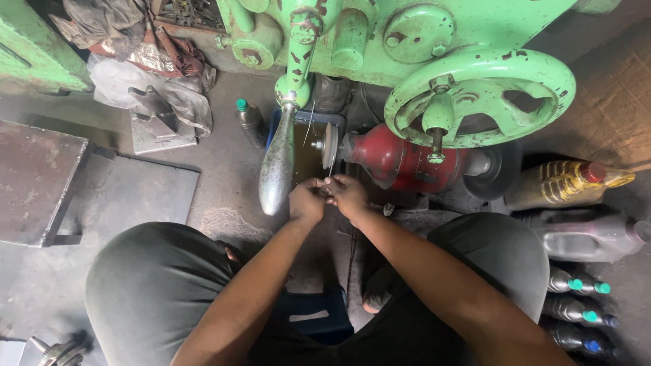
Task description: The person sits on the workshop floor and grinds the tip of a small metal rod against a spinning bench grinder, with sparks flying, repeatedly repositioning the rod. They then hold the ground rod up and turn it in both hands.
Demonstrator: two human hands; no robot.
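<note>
My left hand [306, 200] and my right hand [347, 194] meet close together just below a small grinding wheel [330, 144] on a red motor [400, 161]. Both hands pinch a small thin piece between the fingertips; it is too small to make out. A thin wire or rod rises from the hands toward the wheel. I sit low, with my knees in dark trousers on either side.
A large green machine with a handwheel [481, 95] and a metal lever handle [277, 166] hangs over the grinder. A blue tub [308, 146] of murky liquid sits behind the wheel. Bottles and jugs [576, 237] stand right. Metal plates [41, 179] lie left.
</note>
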